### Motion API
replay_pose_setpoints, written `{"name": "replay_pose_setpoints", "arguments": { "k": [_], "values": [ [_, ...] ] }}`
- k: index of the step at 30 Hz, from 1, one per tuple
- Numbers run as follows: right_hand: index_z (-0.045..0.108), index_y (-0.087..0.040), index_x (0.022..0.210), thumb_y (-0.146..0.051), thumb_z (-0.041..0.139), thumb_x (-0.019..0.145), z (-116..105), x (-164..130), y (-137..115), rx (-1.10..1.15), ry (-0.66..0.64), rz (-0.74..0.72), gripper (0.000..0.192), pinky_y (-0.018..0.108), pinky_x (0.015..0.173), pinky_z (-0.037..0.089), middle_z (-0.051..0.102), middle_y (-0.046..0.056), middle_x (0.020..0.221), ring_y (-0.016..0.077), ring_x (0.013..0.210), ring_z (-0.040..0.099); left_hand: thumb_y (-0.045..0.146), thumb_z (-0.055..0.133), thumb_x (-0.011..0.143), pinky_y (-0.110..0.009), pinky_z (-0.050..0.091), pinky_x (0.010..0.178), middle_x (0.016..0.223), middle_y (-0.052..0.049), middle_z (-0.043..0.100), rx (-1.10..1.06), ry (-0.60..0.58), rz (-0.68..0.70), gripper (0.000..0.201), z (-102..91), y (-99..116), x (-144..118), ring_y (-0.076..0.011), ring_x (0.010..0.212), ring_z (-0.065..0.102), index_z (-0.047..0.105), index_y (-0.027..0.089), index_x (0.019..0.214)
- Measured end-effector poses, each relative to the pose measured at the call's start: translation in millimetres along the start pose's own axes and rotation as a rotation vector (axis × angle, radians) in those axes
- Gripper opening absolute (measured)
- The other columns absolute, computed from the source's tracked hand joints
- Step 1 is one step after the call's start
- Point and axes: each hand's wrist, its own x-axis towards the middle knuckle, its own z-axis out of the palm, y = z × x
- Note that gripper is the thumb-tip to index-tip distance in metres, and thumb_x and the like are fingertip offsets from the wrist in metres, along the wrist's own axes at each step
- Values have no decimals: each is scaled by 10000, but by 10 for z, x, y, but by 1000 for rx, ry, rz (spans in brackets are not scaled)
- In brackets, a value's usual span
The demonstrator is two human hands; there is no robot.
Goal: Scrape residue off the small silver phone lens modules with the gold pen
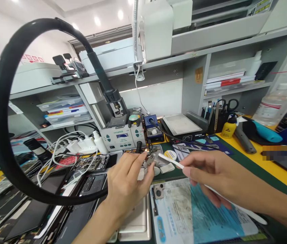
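Left hand (125, 183) pinches a small metal part (147, 162); right hand (209, 173) pinches 1 white tool (170, 160) (tip near part). Risk: slipping tip could dislodge it.

A slim white plastic stick (170, 159) lies in the right hand (209, 173). The left hand (125, 183) touches a small silver-grey metal part (148, 162). Below them lies a pale blue and white printed sheet (196, 213), smudged grey. The bench (255, 152) is yellow with a dark green mat (237, 162). A thick black ring-shaped hose (0, 112) loops at the left. Behind stand a light grey station box with a blue display (122, 135), a small yellow bottle with a black cap (228, 128), a teal-handled tool (265, 132), black-handled scissors (228, 103) and tangled white cables (69, 145).
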Motion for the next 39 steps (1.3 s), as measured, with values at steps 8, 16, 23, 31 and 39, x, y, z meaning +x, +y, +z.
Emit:
{"name": "replay_pose_setpoints", "arguments": {
  "k": [8, 16, 23, 31, 39],
  "values": [
    [719, -211, 931, -381, 608, 952, -65, -9, -47, -173, 16, -145, 204, 178, 392, 333, 506, -57, 500, 87, 391, 470, 93, 779, 796, -350, 576, 663, 914, -117, 745, -41, -22, 6, 370, 19, 6, -21, -222, 800, 685, 655, 98, 1144],
    [757, -236, 1048, -360, 544, 997, -66, 3, -9, -301, 92, -293, 251, 216, 460, 364, 549, -30, 599, 118, 513, 497, 111, 757, 818, -338, 574, 659, 920, -103, 739, -74, -59, -11, 342, 33, -9, -14, -214, 803, 683, 663, 121, 1146],
    [760, -236, 1137, -215, 555, 988, -58, 66, 106, -557, 363, -571, 254, 282, 594, 375, 605, 9, 714, 164, 668, 529, 108, 757, 821, -348, 568, 676, 908, -103, 734, -113, -66, -50, 311, 29, 11, -11, -209, 800, 676, 675, 117, 1121],
    [765, -254, 1156, -208, 562, 982, -30, 63, 155, -618, 347, -574, 271, 283, 600, 386, 611, 16, 754, 159, 670, 553, 98, 750, 820, -349, 563, 690, 884, -99, 728, -155, -102, -45, 306, 66, 29, -26, -206, 785, 667, 686, 100, 1120],
    [777, -242, 1080, -279, 575, 970, -137, 60, 95, -541, 436, -476, 234, 295, 668, 499, 729, 49, 901, 198, 783, 673, 203, 711, 885, -287, 521, 638, 841, -45, 707, -157, -90, -297, 214, -3, -40, 54, -142, 669, 647, 723, 120, 1082]
  ]
}}
